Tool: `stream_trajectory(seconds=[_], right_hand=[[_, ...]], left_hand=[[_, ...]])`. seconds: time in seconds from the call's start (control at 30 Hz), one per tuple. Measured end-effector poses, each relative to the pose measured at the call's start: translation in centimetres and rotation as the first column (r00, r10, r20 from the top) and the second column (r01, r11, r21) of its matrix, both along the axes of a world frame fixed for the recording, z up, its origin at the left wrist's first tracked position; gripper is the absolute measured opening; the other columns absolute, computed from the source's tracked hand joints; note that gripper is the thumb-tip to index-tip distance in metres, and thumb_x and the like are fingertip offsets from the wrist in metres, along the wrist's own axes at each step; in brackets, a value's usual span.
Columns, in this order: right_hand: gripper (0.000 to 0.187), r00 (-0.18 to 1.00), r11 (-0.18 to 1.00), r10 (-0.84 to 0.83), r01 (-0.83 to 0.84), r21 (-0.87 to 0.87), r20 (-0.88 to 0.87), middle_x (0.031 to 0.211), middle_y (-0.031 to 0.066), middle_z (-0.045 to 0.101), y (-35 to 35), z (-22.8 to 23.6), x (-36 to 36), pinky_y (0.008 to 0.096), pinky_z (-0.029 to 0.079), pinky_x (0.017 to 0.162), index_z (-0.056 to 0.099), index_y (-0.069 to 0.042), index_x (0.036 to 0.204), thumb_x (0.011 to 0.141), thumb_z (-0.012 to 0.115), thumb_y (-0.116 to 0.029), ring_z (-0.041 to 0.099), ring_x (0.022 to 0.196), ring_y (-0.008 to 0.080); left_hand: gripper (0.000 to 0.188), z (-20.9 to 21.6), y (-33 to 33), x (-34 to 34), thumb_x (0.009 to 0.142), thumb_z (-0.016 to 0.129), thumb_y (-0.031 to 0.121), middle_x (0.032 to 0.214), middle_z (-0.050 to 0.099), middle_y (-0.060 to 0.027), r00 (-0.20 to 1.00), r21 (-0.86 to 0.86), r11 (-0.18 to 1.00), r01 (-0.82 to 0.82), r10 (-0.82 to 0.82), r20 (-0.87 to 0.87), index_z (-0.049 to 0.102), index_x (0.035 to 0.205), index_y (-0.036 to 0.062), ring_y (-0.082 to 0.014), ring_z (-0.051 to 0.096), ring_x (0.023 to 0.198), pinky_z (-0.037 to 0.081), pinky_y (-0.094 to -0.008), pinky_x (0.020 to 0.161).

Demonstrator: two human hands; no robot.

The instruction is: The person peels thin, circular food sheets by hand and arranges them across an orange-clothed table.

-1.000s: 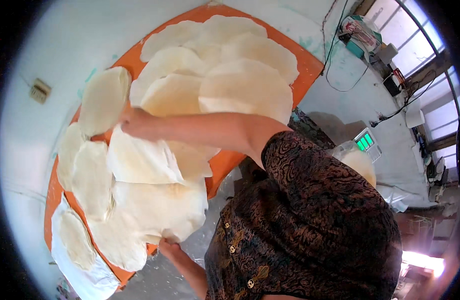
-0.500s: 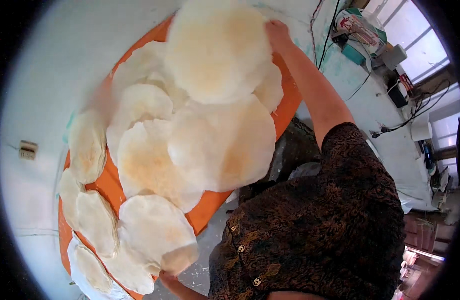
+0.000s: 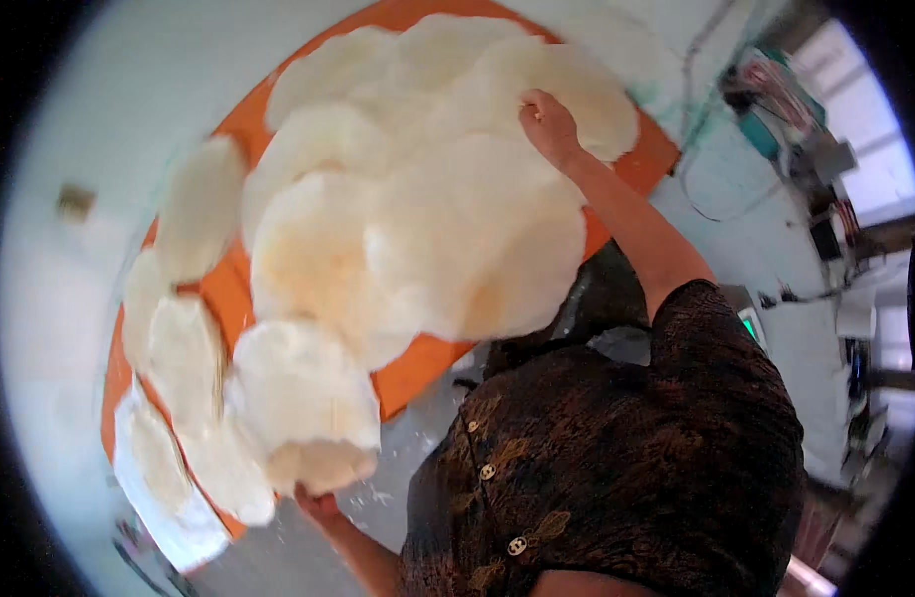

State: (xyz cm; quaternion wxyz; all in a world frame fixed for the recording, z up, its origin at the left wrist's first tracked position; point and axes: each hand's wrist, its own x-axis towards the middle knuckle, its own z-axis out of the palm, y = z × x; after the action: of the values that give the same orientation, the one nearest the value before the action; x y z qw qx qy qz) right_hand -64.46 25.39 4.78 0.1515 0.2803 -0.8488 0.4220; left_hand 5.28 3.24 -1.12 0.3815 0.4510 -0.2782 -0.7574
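Observation:
Thin, round, pale flatbreads (image 3: 477, 239) overlap across an orange table (image 3: 417, 368); some have light brown patches. My left hand (image 3: 318, 502) is closed on the near edge of a flatbread (image 3: 303, 383), whose edge shows a darker strip beside my fingers. My right hand (image 3: 549, 124) is closed in a loose fist over the flatbreads at the far right. Whether anything is between its fingers is hidden against the pale sheets.
Stacks of flatbreads (image 3: 189, 363) lie along the table's left side, one on a white cloth (image 3: 184, 532). On the right, a pale surface holds cables, a teal item (image 3: 759, 134) and other clutter below windows. A small beige box (image 3: 76, 203) is on the left wall.
The large flatbread raised beside my right hand now lies among the others at the far side. My right hand has come nearer, over the breads. My left hand stays at its flatbread's edge.

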Motion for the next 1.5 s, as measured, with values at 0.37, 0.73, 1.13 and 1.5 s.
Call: stream_trajectory(seconds=[0.37,0.73,1.13,1.5], right_hand=[[0.065,0.09,0.079,0.891,-0.996,0.045,0.445,0.117,0.0177,0.05,-16.1,1.5,43.5,0.0364,0.038,0.092,0.04,-0.004,0.123,0.069,0.067,-0.029,0.048,0.108,0.0292],[0.049,-0.172,0.132,0.669,-0.93,-0.343,0.723,0.102,0.0084,0.056,-18.5,0.4,46.3,0.0283,0.044,0.084,0.048,0.0,0.114,0.074,0.068,-0.02,0.054,0.094,0.0158],[0.029,0.047,0.179,0.817,-0.968,-0.175,0.575,0.095,0.0135,0.062,-18.7,0.2,45.9,0.0293,0.047,0.075,0.051,-0.001,0.111,0.083,0.049,-0.01,0.061,0.086,0.0196],[0.029,0.242,0.278,0.74,-0.96,0.041,0.627,0.086,0.0121,0.062,-19.6,1.3,47.4,0.0265,0.047,0.069,0.052,-0.001,0.107,0.082,0.055,-0.016,0.06,0.076,0.0176]], left_hand=[[0.051,3.4,4.2,-7.4,0.082,0.056,0.025,0.123,0.046,-0.0091,0.926,-0.026,0.993,-0.113,0.096,-0.365,0.037,0.126,0.0078,-0.0237,0.044,0.113,0.036,-0.0435,0.092],[0.029,3.8,3.6,-6.5,0.085,0.056,0.016,0.103,0.057,-0.0061,0.975,-0.166,0.983,-0.078,0.04,-0.22,0.051,0.11,0.0034,-0.0165,0.055,0.093,0.045,-0.0338,0.077],[0.029,4.1,2.4,-6.7,0.088,0.047,0.011,0.109,0.055,-0.0087,0.946,-0.043,0.993,-0.114,0.095,-0.309,0.047,0.114,-0.001,-0.0174,0.054,0.097,0.044,-0.0324,0.081],[0.034,4.4,2.2,-7.1,0.088,0.052,0.021,0.11,0.055,-0.0085,0.965,-0.008,0.998,-0.069,0.065,-0.252,0.047,0.115,0.0021,-0.0162,0.055,0.095,0.044,-0.0298,0.08]])
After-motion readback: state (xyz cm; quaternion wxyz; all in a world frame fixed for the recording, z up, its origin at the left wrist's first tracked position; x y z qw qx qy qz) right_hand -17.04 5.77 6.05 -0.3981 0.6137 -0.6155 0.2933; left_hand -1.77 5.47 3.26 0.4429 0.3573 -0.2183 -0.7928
